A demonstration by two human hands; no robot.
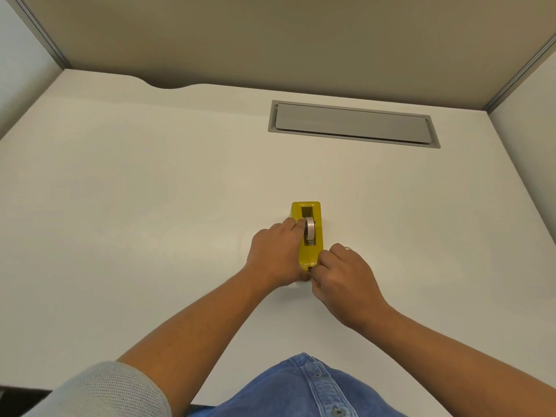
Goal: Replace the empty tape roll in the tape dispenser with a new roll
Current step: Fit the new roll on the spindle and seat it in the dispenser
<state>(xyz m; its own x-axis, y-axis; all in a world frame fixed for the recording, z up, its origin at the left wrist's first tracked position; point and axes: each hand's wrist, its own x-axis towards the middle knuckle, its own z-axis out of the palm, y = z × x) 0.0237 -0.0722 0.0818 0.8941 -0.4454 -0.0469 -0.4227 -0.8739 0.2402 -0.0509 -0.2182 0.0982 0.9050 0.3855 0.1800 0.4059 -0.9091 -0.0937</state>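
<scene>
A yellow tape dispenser (310,254) stands on the white desk (150,191), its cutter end toward me. A roll of clear tape (310,228) sits upright in its slot. My left hand (275,255) grips the dispenser's left side, fingers reaching up beside the roll. My right hand (344,273) is pinched at the near cutter end, thumb and forefinger closed together; whether a tape end lies between them is hidden. A small whitish object (348,248) peeks out just behind my right hand.
A grey cable hatch (352,123) is set flush into the desk at the back right. Partition walls close the desk on the left, back and right. A curved notch cuts the desk's rear edge at the left.
</scene>
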